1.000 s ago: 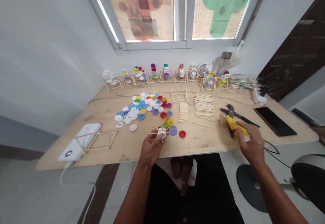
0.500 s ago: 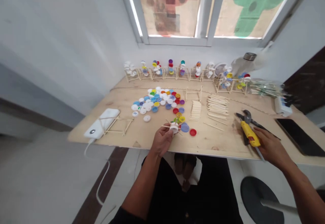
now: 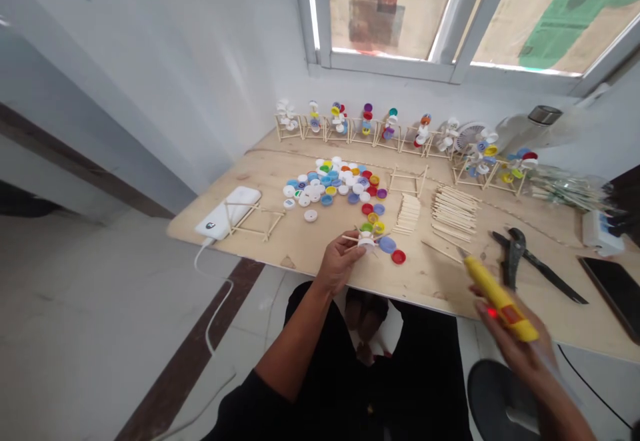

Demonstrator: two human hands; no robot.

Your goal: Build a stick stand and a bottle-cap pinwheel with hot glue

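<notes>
Near the table's front edge, my left hand [image 3: 341,262] pinches a white bottle cap [image 3: 367,243] with thin wooden sticks poking out around it. A yellow glue gun [image 3: 500,298] is in my right hand [image 3: 520,344], raised off the table at the right, its nozzle tilted up and left and a red light glowing on it. Just beyond the held cap are a blue cap [image 3: 387,245] and a red cap [image 3: 399,256]. A pile of mixed bottle caps [image 3: 327,181] spreads out farther back.
Wooden sticks [image 3: 454,213] and shorter sticks [image 3: 409,213] lie in the middle. Pliers [image 3: 514,254], a black knife-like tool [image 3: 555,274] and a phone [image 3: 613,294] are at the right. Stick frames with cap wheels [image 3: 367,128] line the wall. A white power bank [image 3: 229,212] touches a stick frame [image 3: 255,221].
My right hand has lifted the glue gun off the table from beside the pliers and brought it toward me. The view has shifted left. My left hand still holds the cap.
</notes>
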